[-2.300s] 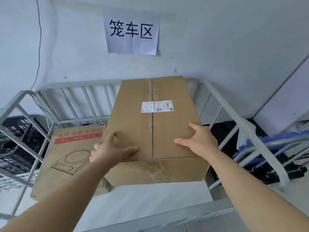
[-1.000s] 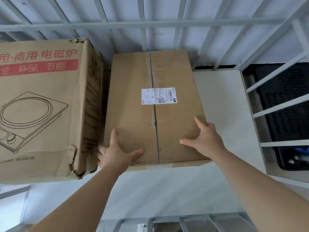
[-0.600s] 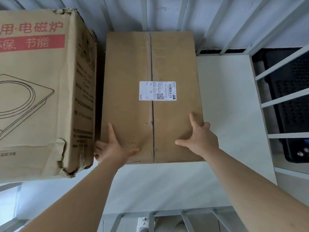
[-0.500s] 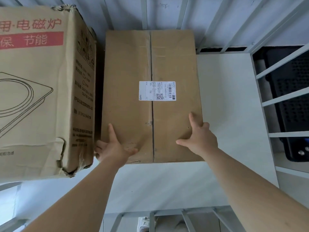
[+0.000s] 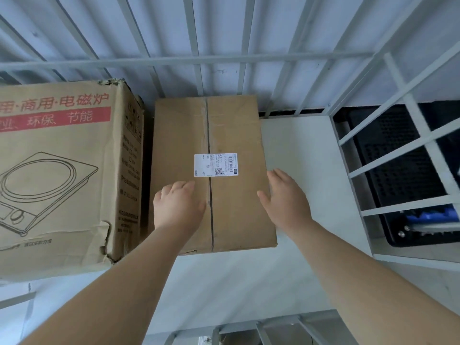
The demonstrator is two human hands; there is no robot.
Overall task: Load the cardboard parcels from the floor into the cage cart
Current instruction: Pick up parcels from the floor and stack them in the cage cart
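Inside the cart [image 5: 293, 145], on its pale floor, a plain parcel [image 5: 231, 135] is lying flat with its far end against the back bars. A white label [image 5: 215, 164] is sitting across its taped centre seam. Just to its left, a taller box [image 5: 57, 175] printed with red characters and a cooktop drawing is standing, only a narrow dark gap separating the two. The left hand [image 5: 178, 205] is resting on the parcel's top near the seam, fingers loosely curled and gripping nothing. The right hand [image 5: 285, 197] is lying open and flat along the parcel's right edge, fingers pointing away. Beyond the right-side bars, a black crate [image 5: 398, 170] is showing.
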